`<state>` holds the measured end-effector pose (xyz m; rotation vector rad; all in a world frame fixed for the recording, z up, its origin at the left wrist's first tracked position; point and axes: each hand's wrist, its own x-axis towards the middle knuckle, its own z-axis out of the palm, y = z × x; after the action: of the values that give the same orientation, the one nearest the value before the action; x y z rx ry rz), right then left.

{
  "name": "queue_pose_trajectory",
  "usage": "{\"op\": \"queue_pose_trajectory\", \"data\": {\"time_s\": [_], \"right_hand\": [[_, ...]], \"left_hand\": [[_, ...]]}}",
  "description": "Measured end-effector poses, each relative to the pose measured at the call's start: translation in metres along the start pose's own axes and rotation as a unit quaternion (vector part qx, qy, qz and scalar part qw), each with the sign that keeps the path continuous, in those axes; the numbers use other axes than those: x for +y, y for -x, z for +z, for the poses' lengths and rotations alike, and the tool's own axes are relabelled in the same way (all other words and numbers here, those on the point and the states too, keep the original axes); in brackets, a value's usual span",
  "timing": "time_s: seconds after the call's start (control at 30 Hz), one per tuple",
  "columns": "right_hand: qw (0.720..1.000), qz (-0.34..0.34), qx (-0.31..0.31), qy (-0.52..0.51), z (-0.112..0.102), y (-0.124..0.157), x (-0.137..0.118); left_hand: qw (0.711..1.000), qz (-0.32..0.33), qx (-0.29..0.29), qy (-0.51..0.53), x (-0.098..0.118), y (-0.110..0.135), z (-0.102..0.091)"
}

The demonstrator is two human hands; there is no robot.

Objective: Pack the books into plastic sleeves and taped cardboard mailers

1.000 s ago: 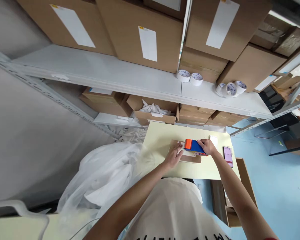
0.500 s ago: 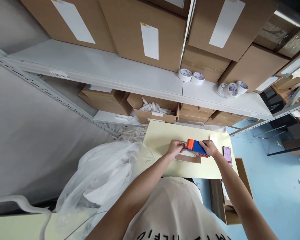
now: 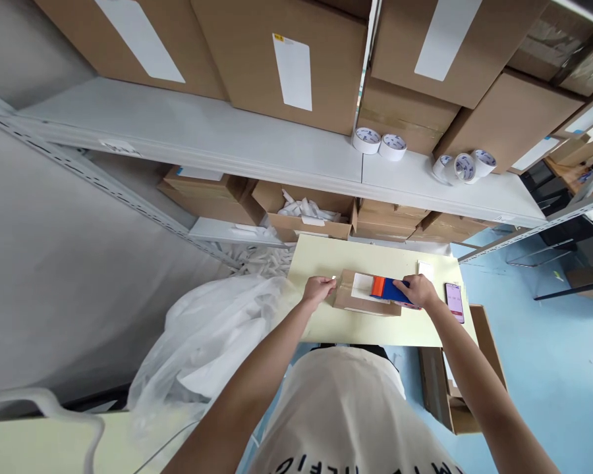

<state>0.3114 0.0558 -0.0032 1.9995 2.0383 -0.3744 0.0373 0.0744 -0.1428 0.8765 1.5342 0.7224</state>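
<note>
A brown cardboard box (image 3: 343,297) with a white label (image 3: 360,287) lies on the pale yellow table (image 3: 309,253). Over its right part, my right hand (image 3: 420,291) grips a blue and orange tape dispenser (image 3: 393,289), which covers part of the label. Just off the box's left end, my left hand (image 3: 318,289) is closed in a pinch. A small white scrap (image 3: 333,278) shows at its fingertips; its exact kind is too small to make out.
A phone (image 3: 454,302) and a small white item (image 3: 425,268) lie at the table's right. Behind stands a shelf (image 3: 217,141) with cartons and tape rolls (image 3: 366,140). Plastic wrap (image 3: 197,342) is heaped at the left. An open carton (image 3: 435,388) sits on the floor.
My left hand has moved left, away from the dispenser and past the box's end. More of the box and label shows. My right hand still holds the dispenser over the box.
</note>
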Motion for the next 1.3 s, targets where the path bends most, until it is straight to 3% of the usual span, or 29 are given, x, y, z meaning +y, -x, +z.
{"op": "queue_pose_trajectory", "data": {"time_s": [0.27, 0.37, 0.5, 0.6, 0.7, 0.8, 0.87, 0.93, 1.0, 1.1, 1.2, 1.3], "right_hand": [[0.999, 0.023, 0.006, 0.026, 0.002, 0.003, -0.006], [0.999, 0.027, 0.002, 0.024, 0.002, 0.003, -0.007], [0.999, 0.028, 0.008, 0.028, 0.002, 0.003, -0.007], [0.999, 0.035, -0.002, 0.027, 0.001, 0.002, -0.008], [0.999, 0.035, -0.01, 0.029, 0.0, 0.002, -0.007], [0.999, 0.027, -0.019, 0.031, -0.002, 0.002, -0.006], [0.999, 0.015, -0.027, 0.029, -0.004, 0.001, -0.006], [0.999, 0.003, -0.038, 0.025, -0.007, -0.002, -0.008], [0.999, -0.008, -0.049, 0.021, -0.009, -0.005, -0.007], [0.998, -0.021, -0.064, 0.018, -0.012, -0.007, 0.012], [0.996, -0.024, -0.083, 0.016, -0.005, -0.006, 0.056], [0.994, -0.013, -0.105, 0.001, 0.015, -0.004, 0.102]], "left_hand": [[0.99, 0.048, 0.039, -0.124, -0.011, -0.007, -0.003], [0.986, 0.096, 0.04, -0.132, -0.019, 0.003, 0.007], [0.983, 0.137, -0.056, -0.113, -0.042, 0.021, 0.026], [0.968, 0.157, -0.118, -0.154, -0.048, 0.027, 0.026], [0.918, 0.256, -0.112, -0.281, -0.03, 0.029, 0.021], [0.819, 0.37, -0.105, -0.426, 0.002, 0.028, 0.03], [0.772, 0.382, -0.12, -0.494, 0.018, 0.026, 0.04], [0.753, 0.368, -0.124, -0.531, 0.025, 0.023, 0.049], [0.752, 0.353, -0.117, -0.544, 0.026, 0.022, 0.052], [0.756, 0.343, -0.114, -0.546, 0.023, 0.021, 0.052], [0.754, 0.334, -0.118, -0.553, 0.024, 0.02, 0.049], [0.744, 0.324, -0.121, -0.571, 0.026, 0.019, 0.047]]}}
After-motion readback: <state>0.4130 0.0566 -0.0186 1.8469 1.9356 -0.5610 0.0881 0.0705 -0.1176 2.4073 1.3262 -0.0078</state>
